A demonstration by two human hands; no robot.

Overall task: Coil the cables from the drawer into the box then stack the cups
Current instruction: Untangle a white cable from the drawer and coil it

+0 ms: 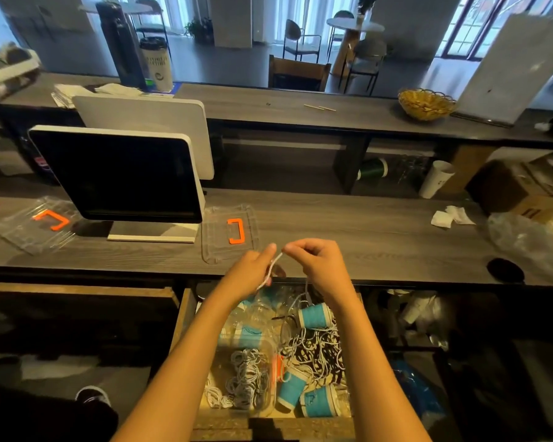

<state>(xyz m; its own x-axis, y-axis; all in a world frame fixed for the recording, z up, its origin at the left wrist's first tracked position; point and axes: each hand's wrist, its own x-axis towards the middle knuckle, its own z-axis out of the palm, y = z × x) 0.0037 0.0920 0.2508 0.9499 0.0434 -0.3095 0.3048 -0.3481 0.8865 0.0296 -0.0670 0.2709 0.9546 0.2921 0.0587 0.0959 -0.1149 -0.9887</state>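
My left hand and my right hand are raised above the open drawer, each pinching a white cable that runs between them and hangs down to the drawer. Inside the drawer, a clear plastic box holds several coiled cables. A tangle of loose black and white cables lies to its right. Blue paper cups lie on their sides in the drawer: one at the back, two at the front.
A clear box lid with an orange handle lies on the grey counter just beyond my hands. Another such lid lies at left, by a screen on a stand. Crumpled paper and a plastic bag are at right.
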